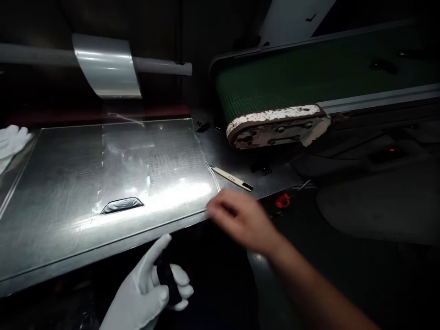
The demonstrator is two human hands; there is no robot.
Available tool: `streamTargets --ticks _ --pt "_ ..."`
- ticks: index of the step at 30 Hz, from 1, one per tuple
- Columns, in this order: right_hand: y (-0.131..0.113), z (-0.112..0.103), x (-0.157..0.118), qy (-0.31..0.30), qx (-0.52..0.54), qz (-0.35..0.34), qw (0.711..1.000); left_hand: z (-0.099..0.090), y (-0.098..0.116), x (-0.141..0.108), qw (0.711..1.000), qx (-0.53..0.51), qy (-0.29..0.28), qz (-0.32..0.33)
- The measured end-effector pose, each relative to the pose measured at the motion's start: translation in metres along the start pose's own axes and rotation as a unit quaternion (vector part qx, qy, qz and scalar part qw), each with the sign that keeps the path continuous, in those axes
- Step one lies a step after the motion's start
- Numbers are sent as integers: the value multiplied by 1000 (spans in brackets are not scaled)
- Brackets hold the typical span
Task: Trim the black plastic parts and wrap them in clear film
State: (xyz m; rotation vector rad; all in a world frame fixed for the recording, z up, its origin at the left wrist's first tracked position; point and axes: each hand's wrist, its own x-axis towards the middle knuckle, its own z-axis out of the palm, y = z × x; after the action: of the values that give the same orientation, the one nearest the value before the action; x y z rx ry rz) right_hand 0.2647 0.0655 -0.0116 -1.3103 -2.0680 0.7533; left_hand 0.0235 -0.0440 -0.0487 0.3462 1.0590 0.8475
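My left hand (147,284), in a white glove, is below the front edge of the metal table. Its thumb and fingers hold a small black curved part (167,278), while the index finger points up. My bare right hand (237,215) is at the table's front right corner, slightly blurred. Its fingers are curled into a pinch, and whatever is between them is hidden. Just beyond it lies a slim beige stick-like tool (231,178) marked A06, with dark ends. On the metal tabletop (68,183), clear film (125,160) lies flat around a dark-edged, shiny piece (123,205).
A film roll (108,66) hangs on a white bar behind the table. At the right stands a green conveyor belt (292,68) with a chipped end bracket (278,128). A white glove (13,142) lies at far left. Small black parts (261,168) and a red object (282,200) are near the right edge.
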Motion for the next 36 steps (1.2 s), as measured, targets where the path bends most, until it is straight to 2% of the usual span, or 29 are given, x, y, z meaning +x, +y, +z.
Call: streamTargets --ticks 1,2,5,8,11,13,15,17,20,22,25,31,36 --pt "14 -13 13 58 -122 28 990 3 4 -3 1000 -25 -18 7" --pt "29 -23 25 77 -168 50 981 4 8 -6 998 -46 -32 13" --pt "71 -34 54 62 -222 82 970 4 15 -10 992 -103 -60 39" --pt "83 -34 59 51 -243 100 964 -3 15 -11 985 -133 -76 74" --pt "58 -36 45 69 -228 109 965 -11 15 -11 979 -140 -115 99" --pt "28 -33 32 39 -170 65 983 -14 17 -11 975 -139 -139 101" --pt "-3 -24 19 -59 -74 -28 995 -16 18 -11 973 -139 -154 97" --pt "-30 -8 8 -168 18 -109 980 -17 18 -11 970 -148 -162 101" --pt "-54 15 0 -259 82 -111 956 -18 16 -10 962 -165 -178 128" --pt "-61 25 -2 -281 99 -99 949 -20 14 -11 959 -166 -188 135" --pt "-64 31 -3 -279 95 -99 950 -23 13 -13 962 -156 -188 122" --pt "-66 31 -3 -312 72 -90 943 -27 15 -15 965 -142 -191 112" --pt "-64 30 -6 -317 35 -95 943 -27 15 -15 972 -132 -170 99"
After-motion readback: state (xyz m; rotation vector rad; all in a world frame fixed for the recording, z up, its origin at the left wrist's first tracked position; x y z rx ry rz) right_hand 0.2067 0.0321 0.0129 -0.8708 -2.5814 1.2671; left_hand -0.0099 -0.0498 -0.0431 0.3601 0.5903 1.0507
